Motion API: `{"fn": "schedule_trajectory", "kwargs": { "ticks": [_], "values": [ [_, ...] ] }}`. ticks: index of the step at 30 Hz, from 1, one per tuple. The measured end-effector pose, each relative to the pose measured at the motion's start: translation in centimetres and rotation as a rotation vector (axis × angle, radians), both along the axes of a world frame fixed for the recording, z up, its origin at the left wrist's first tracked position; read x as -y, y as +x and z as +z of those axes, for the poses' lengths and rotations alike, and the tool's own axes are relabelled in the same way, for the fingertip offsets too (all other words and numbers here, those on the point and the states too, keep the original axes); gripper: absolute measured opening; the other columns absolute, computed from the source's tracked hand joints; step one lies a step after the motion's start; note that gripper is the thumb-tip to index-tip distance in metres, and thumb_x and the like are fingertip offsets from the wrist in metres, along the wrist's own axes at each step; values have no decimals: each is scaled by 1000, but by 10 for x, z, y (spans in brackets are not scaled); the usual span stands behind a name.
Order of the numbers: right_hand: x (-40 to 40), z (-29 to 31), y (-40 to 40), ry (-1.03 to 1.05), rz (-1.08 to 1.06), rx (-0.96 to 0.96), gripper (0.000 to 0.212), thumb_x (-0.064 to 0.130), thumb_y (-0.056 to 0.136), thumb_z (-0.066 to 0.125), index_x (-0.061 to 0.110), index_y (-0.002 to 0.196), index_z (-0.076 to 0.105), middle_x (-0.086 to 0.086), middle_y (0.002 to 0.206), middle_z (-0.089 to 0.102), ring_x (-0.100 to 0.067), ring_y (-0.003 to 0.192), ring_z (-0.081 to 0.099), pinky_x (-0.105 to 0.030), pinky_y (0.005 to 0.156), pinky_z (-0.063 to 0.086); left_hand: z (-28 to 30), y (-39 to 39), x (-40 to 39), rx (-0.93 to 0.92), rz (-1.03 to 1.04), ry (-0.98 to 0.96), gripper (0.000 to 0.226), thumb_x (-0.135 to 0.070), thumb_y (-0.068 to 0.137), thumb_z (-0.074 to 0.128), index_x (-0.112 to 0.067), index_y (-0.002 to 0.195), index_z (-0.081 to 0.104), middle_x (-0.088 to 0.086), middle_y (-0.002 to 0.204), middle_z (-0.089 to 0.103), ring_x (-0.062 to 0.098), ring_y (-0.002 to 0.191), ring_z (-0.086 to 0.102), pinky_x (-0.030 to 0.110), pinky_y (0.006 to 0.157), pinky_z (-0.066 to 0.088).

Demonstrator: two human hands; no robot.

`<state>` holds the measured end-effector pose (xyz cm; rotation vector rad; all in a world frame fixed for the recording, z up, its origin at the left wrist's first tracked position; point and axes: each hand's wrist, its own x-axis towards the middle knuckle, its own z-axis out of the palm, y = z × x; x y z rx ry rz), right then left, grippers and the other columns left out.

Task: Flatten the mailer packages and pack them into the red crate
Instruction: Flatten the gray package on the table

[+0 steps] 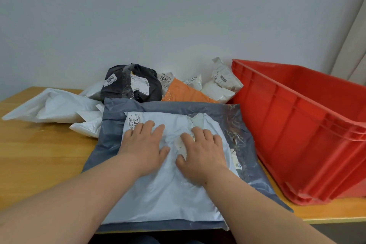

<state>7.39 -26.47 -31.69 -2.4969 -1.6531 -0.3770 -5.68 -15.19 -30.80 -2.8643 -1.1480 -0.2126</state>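
Wall behind, pale and bare. Wooden table (39, 154) runs the full width under everything.

Red crate (309, 125) sits at your right on the table, open side up, its near corner close to the table's front edge. Its inside is not visible from this angle.

Grey mailer (112, 134) lies flat in front of you, just beside the crate's left wall. White mailer (168, 190) lies on top of it, inside the grey one's outline, label at its far-left corner.

Your left hand (144, 144) rests palm-down on the white mailer, fingers straight and spread, pressing, not gripping. Your right hand (202, 154) does the same just beside it, fingers extended and flat, thumbs close to each other, apart.

Behind, against the wall: a crumpled white bag (49, 105) at far left, a dark bundled mailer (134, 85) with labels at centre, an orange mailer (184, 93) to its right, and small white packets (221, 83) next to the crate's far-left corner. All of these lie on the table, outside the crate.
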Motion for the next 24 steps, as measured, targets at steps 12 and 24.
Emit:
{"fn": "schedule_trajectory", "kwargs": {
  "ticks": [12, 24],
  "values": [
    [-15, -34, 35, -268, -153, -236, 87, 85, 82, 18, 48, 150, -21, -2, 158, -35, -27, 146, -31, -62, 115, -15, -51, 8, -28, 17, 68, -225, 85, -76, 88, 19, -35, 153, -17, -8, 160, -26, 24, 148, -20, 47, 121, -4],
    [-25, -26, 40, -398, -162, -381, 82, 83, 85, 22, 48, 154, -6, -1, 166, -10, -25, 153, -8, -63, 117, -3, -46, 17, -35, -87, 101, -293, 84, -78, 87, 18, -34, 155, -3, -8, 164, -6, 23, 151, -2, 49, 120, 8]
  ]
}}
